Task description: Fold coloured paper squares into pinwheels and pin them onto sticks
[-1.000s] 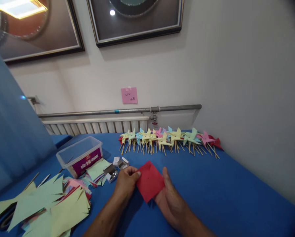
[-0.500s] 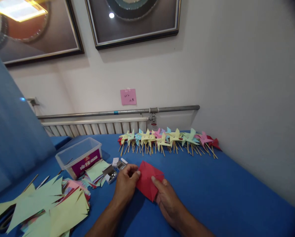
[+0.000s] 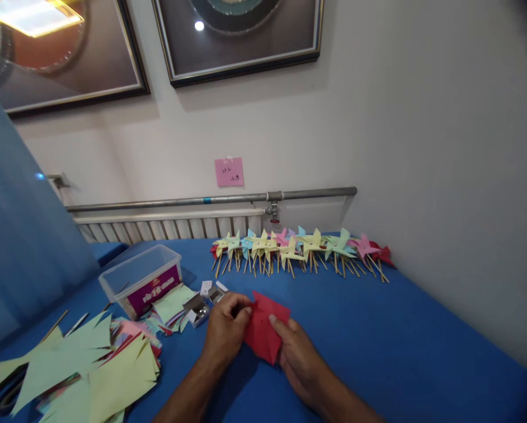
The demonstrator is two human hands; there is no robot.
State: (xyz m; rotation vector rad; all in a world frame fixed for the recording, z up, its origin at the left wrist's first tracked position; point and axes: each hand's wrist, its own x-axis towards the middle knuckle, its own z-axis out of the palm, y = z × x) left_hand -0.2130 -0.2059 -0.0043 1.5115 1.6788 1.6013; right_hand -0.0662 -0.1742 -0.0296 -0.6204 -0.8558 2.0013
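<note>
Between my hands is a red paper square, cut in toward its middle, with a small dark dot near the centre. My left hand pinches its upper left edge between thumb and fingers. On the right side, my right hand grips the paper, thumb on top and the other fingers mostly hidden beneath. Just past my left hand stand a small open box of shiny pins and a second small box.
Finished paper pinwheels on sticks lie in a row by the wall. At left are a clear plastic bin, a stack of cut paper, loose pale green and yellow sheets and black-handled scissors. Blue cloth covers the table.
The red paper has turned slightly and its upper left edge is now bent in my left fingers. My left hand has shifted a little; my right hand stays nearly still.
</note>
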